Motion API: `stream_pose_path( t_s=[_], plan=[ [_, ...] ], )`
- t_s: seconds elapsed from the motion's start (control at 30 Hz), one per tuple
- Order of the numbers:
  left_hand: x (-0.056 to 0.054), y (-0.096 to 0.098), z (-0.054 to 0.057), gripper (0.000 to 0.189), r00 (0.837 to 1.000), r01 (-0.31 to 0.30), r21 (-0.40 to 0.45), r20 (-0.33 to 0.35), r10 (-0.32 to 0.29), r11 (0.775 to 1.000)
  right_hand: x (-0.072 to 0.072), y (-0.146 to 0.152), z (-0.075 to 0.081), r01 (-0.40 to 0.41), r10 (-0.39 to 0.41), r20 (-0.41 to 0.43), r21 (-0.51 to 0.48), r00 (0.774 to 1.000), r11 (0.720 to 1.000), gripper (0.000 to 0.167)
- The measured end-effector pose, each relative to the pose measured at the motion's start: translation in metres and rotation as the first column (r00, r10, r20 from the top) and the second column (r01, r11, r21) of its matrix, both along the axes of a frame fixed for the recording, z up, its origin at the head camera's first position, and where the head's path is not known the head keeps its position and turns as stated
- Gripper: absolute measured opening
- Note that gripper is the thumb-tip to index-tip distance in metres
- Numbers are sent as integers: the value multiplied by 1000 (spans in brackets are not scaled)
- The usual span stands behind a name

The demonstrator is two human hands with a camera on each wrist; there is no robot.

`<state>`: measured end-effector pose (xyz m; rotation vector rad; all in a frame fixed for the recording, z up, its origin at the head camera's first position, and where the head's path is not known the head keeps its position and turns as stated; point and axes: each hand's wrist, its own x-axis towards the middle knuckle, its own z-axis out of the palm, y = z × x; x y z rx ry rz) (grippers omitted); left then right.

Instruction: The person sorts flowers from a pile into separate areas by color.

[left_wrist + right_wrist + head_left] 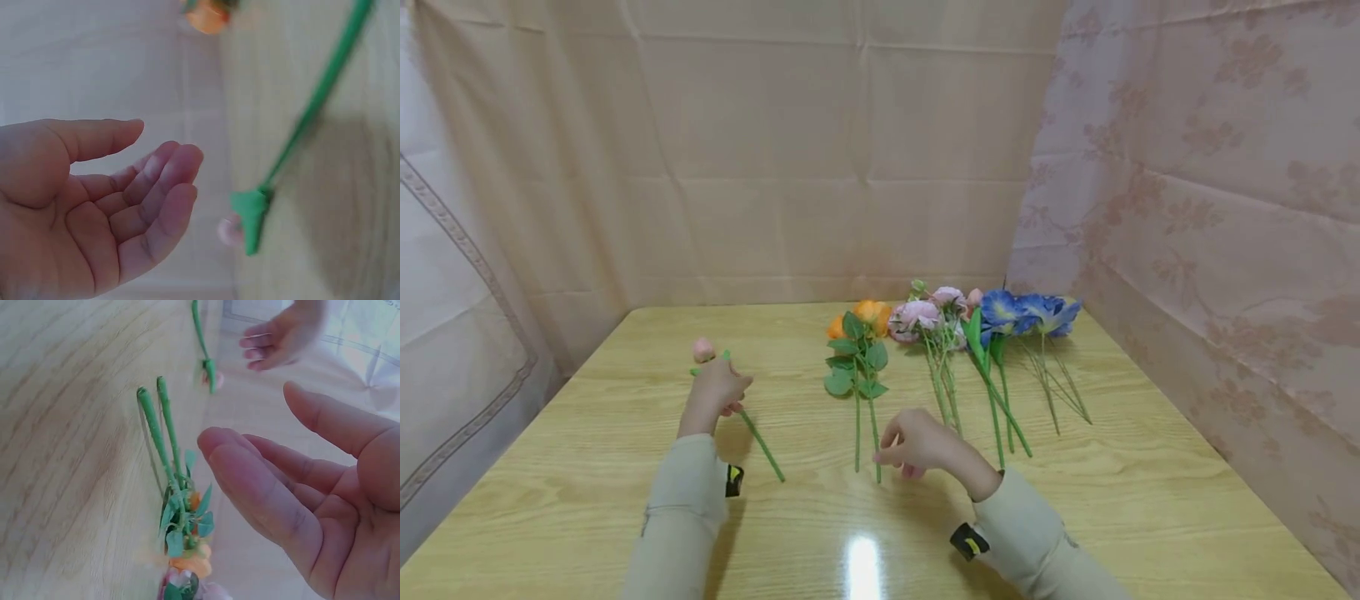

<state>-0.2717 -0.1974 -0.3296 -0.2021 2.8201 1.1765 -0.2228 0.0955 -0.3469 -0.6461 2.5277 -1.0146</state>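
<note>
On the left of the table lies a single-stem flower with a small pink bud (pixel 703 350) and a green stem (pixel 763 447). My left hand (pixel 718 389) hovers over its stem; in the left wrist view the fingers (pixel 181 164) are loosely bent and apart from the green stem (pixel 325 87). Two orange flowers (pixel 874 317) with green leaves lie mid-table, stems towards me. Beside their stem ends is my right hand (pixel 917 442). The right wrist view shows its thumb and fingers (pixel 262 487) apart, holding nothing, with the two green stems (pixel 153 422) beyond the fingertips.
Right of the orange flowers lie several pale pink flowers (pixel 917 315), then green-stemmed ones with broad leaves (pixel 974 337), then blue flowers (pixel 1048 315) with thin stems. A beige curtain (pixel 760 167) hangs behind the table (pixel 587 467), a patterned cloth (pixel 1240 208) on the right.
</note>
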Motion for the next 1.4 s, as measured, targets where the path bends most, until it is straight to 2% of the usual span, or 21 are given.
stream_pose_path(
  t_s=[0.13, 0.23, 0.4, 0.53, 0.8, 0.93, 1.03, 1.2, 1.3, 1.4],
  plan=[
    [-7, -5, -9, 33, 991, -28, 48, 134, 21, 998, 3, 3, 2, -26, 26, 21, -2, 999, 1000, 22],
    [-10, -7, -16, 36, 983, -24, 47, 184, 15, 999, 5, 4, 3, -41, 41, 27, -9, 999, 999, 25],
    [-12, -9, -29, 26, 981, 12, 15, 194, -15, 1000, 7, 6, 3, -45, 45, 39, -11, 998, 999, 25],
    [-11, -11, -38, 19, 979, 8, 12, 204, -10, 1000, 8, 6, 2, -51, 52, 54, -16, 997, 999, 25],
    [-13, -13, -45, 19, 978, 11, -65, 208, 3, 998, 9, 7, 2, -62, 66, 81, -46, 995, 997, 22],
    [-14, -13, -46, 17, 975, -6, -57, 222, 19, 998, 9, 7, 2, -65, 68, 79, -48, 995, 997, 23],
    [-13, -15, -46, 15, 982, -28, -29, 188, 33, 999, 9, 7, 1, -70, 74, 76, -49, 994, 996, 23],
    [-8, -19, -43, 17, 998, -51, -10, 40, 51, 999, 8, 9, -1, -90, 96, 86, -76, 992, 993, 25],
    [-5, -20, -37, 18, 998, -54, -11, -16, 54, 998, 8, 10, -1, -94, 102, 95, -91, 990, 991, 25],
    [-1, -16, -28, 17, 998, -46, 3, -38, 46, 999, 7, 11, -2, -96, 105, 95, -97, 990, 991, 26]
  ],
)
